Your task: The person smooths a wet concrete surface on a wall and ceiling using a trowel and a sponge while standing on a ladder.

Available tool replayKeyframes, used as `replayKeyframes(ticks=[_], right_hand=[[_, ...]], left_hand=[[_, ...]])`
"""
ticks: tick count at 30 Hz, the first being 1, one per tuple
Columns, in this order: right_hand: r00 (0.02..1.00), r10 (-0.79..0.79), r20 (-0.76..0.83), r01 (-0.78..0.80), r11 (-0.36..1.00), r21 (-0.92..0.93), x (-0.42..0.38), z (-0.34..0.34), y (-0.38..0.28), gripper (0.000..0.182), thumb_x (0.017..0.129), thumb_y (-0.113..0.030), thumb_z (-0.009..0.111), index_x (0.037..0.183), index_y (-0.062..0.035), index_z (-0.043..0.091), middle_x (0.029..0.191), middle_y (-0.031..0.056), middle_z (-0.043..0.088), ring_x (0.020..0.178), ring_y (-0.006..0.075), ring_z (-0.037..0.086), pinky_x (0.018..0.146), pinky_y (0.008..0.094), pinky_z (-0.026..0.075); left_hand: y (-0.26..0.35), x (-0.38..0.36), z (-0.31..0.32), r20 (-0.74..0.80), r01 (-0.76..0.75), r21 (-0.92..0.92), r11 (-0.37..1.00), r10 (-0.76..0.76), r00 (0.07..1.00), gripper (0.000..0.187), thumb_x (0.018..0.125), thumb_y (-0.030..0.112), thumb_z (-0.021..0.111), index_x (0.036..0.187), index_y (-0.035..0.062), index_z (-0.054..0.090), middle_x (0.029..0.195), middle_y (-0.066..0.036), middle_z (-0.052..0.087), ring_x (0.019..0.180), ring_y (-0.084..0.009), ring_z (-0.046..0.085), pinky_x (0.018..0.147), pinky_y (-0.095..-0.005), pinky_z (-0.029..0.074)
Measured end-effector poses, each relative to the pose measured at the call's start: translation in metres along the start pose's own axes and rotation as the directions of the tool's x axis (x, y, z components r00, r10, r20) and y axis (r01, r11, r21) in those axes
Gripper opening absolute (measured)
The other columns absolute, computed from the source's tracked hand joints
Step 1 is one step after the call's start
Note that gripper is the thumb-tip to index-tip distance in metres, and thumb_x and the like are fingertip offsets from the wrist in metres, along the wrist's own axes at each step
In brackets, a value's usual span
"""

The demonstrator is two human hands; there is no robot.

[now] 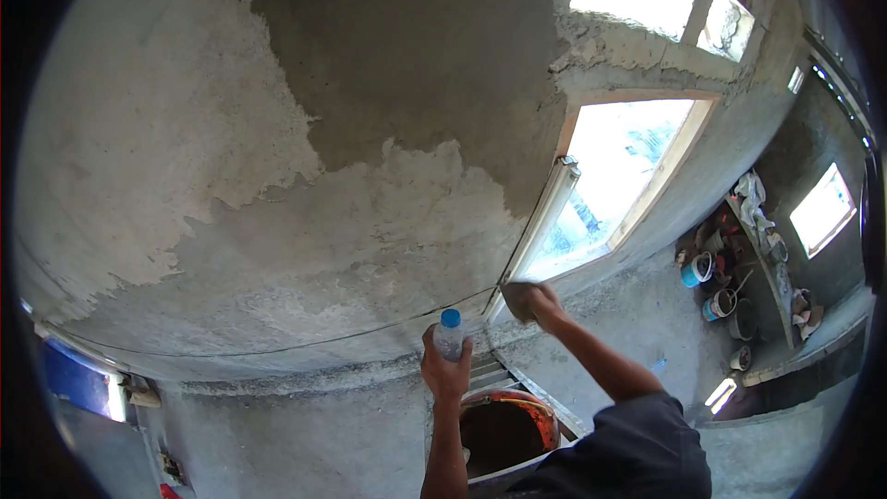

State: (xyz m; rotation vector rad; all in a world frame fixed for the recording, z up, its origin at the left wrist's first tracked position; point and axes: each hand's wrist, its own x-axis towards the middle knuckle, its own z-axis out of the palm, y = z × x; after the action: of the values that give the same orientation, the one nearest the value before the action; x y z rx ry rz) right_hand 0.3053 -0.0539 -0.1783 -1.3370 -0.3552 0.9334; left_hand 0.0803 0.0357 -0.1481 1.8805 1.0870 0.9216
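My left hand (445,368) is closed around a clear plastic bottle (450,340) with a blue cap, held upright in front of the wall. Up and to the right, my right hand (547,307) grips a grey-brown pad (523,299), whose exact kind I cannot make out. It is held close to the lower end of the window frame. Behind both hands stands the plastered wall (388,231), with a dark, damp-looking patch (416,46) across its upper part. Below my hands is an orange-red bucket (545,416) with dark contents.
A bright window opening with a wooden frame (647,199) is at the right, and a long pale tube fixture (545,212) leans along it. Several buckets (719,305) stand by a cluttered shelf (771,259) at far right. A thin cable (305,351) crosses the wall.
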Motion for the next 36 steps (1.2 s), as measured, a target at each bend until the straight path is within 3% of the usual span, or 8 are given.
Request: replayKeyframes(ticks=[1,3,7,13,18,21,26,36], right_hand=[[0.969,0.243,0.051,-0.249,0.941,0.229,-0.038,-0.001,-0.007,0.022,0.087,-0.009,0.056,0.099,0.0059,0.066,0.078,0.0099,0.066,0.068,0.022,0.066,0.062,0.0324,0.055],[0.913,0.37,-0.169,-0.255,0.844,0.473,-0.075,-0.018,0.019,0.019,0.084,-0.007,0.062,0.098,0.0058,0.062,0.086,0.0116,0.066,0.071,0.022,0.067,0.064,0.0344,0.057],[0.957,0.238,-0.163,-0.113,0.829,0.547,-0.149,-0.036,0.01,0.033,0.085,-0.014,0.069,0.114,-0.0013,0.061,0.101,0.0096,0.065,0.087,0.0203,0.066,0.073,0.0363,0.058],[0.982,0.147,-0.122,-0.018,0.707,0.707,-0.189,-0.021,-0.002,0.026,0.086,-0.01,0.065,0.109,-0.0018,0.057,0.097,0.0085,0.062,0.084,0.02,0.065,0.068,0.0339,0.059],[0.948,0.218,-0.231,-0.029,0.784,0.62,-0.198,-0.008,0.002,0.033,0.087,-0.011,0.063,0.115,0.0008,0.053,0.099,0.0089,0.059,0.085,0.0207,0.064,0.073,0.0335,0.059],[0.971,0.187,-0.151,-0.045,0.759,0.649,-0.192,-0.008,0.014,0.031,0.088,-0.011,0.061,0.115,0.0021,0.053,0.1,0.0107,0.06,0.086,0.0215,0.065,0.073,0.0348,0.059],[0.97,0.192,-0.151,-0.013,0.658,0.753,-0.198,0.003,-0.003,0.029,0.089,-0.01,0.061,0.112,0.0065,0.055,0.101,0.015,0.063,0.084,0.0232,0.066,0.077,0.0361,0.059],[0.992,0.104,-0.069,-0.056,0.865,0.499,-0.192,-0.019,0.028,0.022,0.088,-0.007,0.063,0.108,0.0026,0.062,0.095,0.0092,0.067,0.081,0.0161,0.066,0.071,0.029,0.055]], left_hand=[[-0.003,0.002,0.0,0.018,-0.048,-0.016,0.999,0.048,0.999,0.058,0.074,0.026,0.079,0.121,0.0093,0.049,0.096,-0.02,0.067,0.088,-0.041,0.066,0.075,-0.0463,0.053],[0.004,0.003,-0.004,0.06,-0.11,-0.028,0.993,0.112,0.992,0.058,0.074,0.026,0.079,0.12,0.009,0.05,0.096,-0.02,0.067,0.088,-0.0411,0.066,0.075,-0.0461,0.053],[0.041,0.004,-0.021,0.268,-0.26,0.004,0.965,0.25,0.931,0.058,0.075,0.03,0.079,0.122,0.0103,0.05,0.101,-0.019,0.067,0.09,-0.0422,0.065,0.076,-0.0472,0.052],[0.112,-0.014,-0.048,0.559,-0.496,0.024,0.868,0.399,0.727,0.058,0.076,0.029,0.078,0.123,0.0129,0.049,0.098,-0.018,0.067,0.09,-0.0387,0.067,0.075,-0.0443,0.054],[0.135,-0.019,-0.055,0.772,-0.657,0.217,0.722,0.285,0.568,0.063,0.072,0.022,0.078,0.125,0.0144,0.047,0.099,-0.017,0.067,0.087,-0.0392,0.066,0.071,-0.0464,0.054],[0.141,-0.021,-0.055,0.824,-0.732,0.271,0.626,0.242,0.512,0.064,0.071,0.019,0.078,0.127,0.0145,0.047,0.099,-0.016,0.066,0.085,-0.0391,0.066,0.07,-0.0468,0.054],[0.137,-0.028,-0.047,0.857,-0.806,0.313,0.502,0.217,0.468,0.064,0.07,0.015,0.077,0.127,0.0142,0.048,0.093,-0.015,0.064,0.081,-0.0384,0.066,0.069,-0.0463,0.054],[0.148,-0.039,-0.026,0.882,-0.872,0.307,0.381,0.231,0.411,0.061,0.071,0.008,0.072,0.128,0.0128,0.052,0.088,-0.014,0.064,0.077,-0.036,0.067,0.068,-0.0453,0.054]])
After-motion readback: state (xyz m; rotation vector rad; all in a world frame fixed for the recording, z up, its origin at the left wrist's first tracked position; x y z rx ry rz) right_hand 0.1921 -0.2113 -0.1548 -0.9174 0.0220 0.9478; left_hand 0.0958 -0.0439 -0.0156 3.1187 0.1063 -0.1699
